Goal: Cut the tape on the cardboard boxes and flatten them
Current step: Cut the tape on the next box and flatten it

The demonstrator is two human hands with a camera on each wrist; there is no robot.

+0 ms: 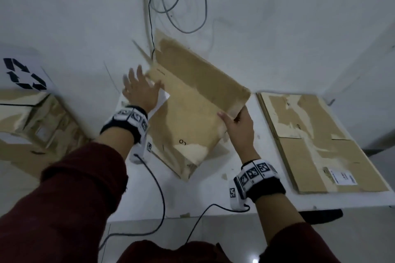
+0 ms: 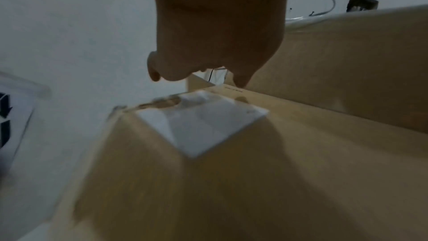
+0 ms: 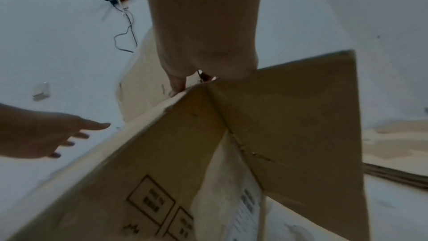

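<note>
A brown cardboard box [image 1: 188,117] with its flaps undone stands tilted on the white table [image 1: 213,194], one long flap [image 1: 198,74] raised toward the wall. My right hand [image 1: 237,126] grips the box's right corner edge, thumb on the near face, fingers hidden behind the board [image 3: 289,107]. My left hand [image 1: 139,87] is spread with straight fingers at the box's left end, thumb against the flap edge, above a white label [image 2: 203,122]. In the right wrist view that left hand [image 3: 69,135] hovers beside the box with nothing in it.
A stack of flattened cardboard [image 1: 316,141] lies on the table's right side. At the left, a white bin with a recycling symbol [image 1: 23,74] holds crushed cardboard [image 1: 42,126]. Cables [image 1: 171,6] hang down the wall behind the box. Wrist-camera cords trail off the table's front edge.
</note>
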